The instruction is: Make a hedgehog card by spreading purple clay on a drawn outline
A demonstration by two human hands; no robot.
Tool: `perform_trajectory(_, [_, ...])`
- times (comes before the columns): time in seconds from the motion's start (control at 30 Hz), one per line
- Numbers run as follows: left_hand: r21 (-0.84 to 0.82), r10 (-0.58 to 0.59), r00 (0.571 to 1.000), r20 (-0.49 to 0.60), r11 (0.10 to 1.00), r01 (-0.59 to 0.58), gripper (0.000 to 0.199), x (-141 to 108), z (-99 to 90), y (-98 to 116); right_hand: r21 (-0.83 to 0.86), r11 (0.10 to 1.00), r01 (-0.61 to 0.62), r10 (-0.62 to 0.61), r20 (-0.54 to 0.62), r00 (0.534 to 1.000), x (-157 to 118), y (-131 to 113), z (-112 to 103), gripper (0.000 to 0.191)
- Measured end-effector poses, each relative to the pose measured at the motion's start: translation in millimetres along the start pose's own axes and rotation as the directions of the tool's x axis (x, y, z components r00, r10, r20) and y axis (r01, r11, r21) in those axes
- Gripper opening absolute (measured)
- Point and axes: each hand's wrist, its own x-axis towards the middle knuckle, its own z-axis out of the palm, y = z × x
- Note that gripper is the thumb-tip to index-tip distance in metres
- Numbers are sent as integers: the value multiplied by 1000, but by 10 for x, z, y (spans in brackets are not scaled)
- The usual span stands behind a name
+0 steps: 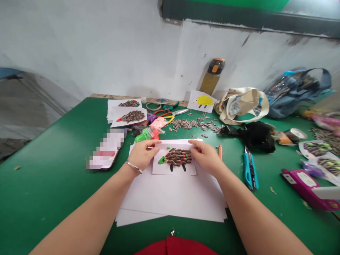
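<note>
A small white card (161, 169) bears a hedgehog picture made of striped sunflower seeds, with a green head, black feet and small red and green dots. My left hand (142, 154) grips its left edge, thumb on the front and index finger along the top corner. On the opposite edge, my right hand (206, 156) pinches the card near its upper right corner. The card is above a stack of white paper sheets (170, 202), its lower edge at or just over them; I cannot tell which. Both hands' remaining fingers are mostly hidden.
Loose sunflower seeds (186, 124), scissors (180, 112) and green clay (142, 135) lie behind the paper. A phone (107, 150) and finished seed cards (129, 118) are at left. Rightward are a blue utility knife (250, 170), a black bag (256, 136) and a purple stapler-like tool (305, 189). A bottle (211, 76) stands behind.
</note>
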Motion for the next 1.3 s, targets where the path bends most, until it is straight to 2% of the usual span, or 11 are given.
perform_trajectory(0.13, [-323, -89, 994, 61, 941, 104, 39, 0, 22, -44, 96, 994, -49, 45, 46, 998, 1, -36, -55, 32])
perform_trajectory(0.3, [-605, -227, 953, 199, 737, 301, 46, -3, 57, -25, 368, 916, -158, 143, 69, 987, -13, -58, -95, 26])
perform_trajectory(0.37, [-640, -269, 927, 262, 671, 376, 47, -6, 55, 0, 556, 807, -200, 169, 107, 980, -7, -53, -98, 27])
perform_trajectory(0.47, [-642, -277, 893, 355, 622, 448, 47, -12, 41, 36, 775, 571, -271, 175, 208, 962, 18, -36, -104, 34])
perform_trajectory(0.57, [-620, -260, 863, 433, 609, 495, 48, -15, 35, 54, 863, 380, -334, 163, 293, 942, 45, -28, -113, 42])
perform_trajectory(0.63, [-615, -241, 857, 456, 611, 499, 49, -16, 45, 54, 877, 327, -353, 177, 310, 934, 58, -29, -116, 45])
perform_trajectory(0.73, [-627, -217, 867, 449, 614, 479, 51, -14, 67, 39, 871, 343, -351, 214, 291, 932, 68, -28, -107, 46])
perform_trajectory(0.93, [-667, -220, 910, 352, 623, 409, 41, 8, 69, 3, 832, 458, -314, 259, 213, 942, 73, -6, -91, 48])
perform_trajectory(1.03, [-669, -216, 919, 330, 633, 389, 32, 15, 47, 17, 847, 408, -340, 243, 259, 935, 58, -36, -119, 50])
perform_trajectory(1.13, [-693, -240, 921, 307, 607, 389, 30, 17, 22, 55, 858, 360, -366, 172, 325, 930, 38, -98, -145, 40])
perform_trajectory(1.3, [-714, -282, 923, 263, 586, 383, 25, 13, -34, 114, 858, 392, -333, 152, 297, 943, 83, -249, -165, 31])
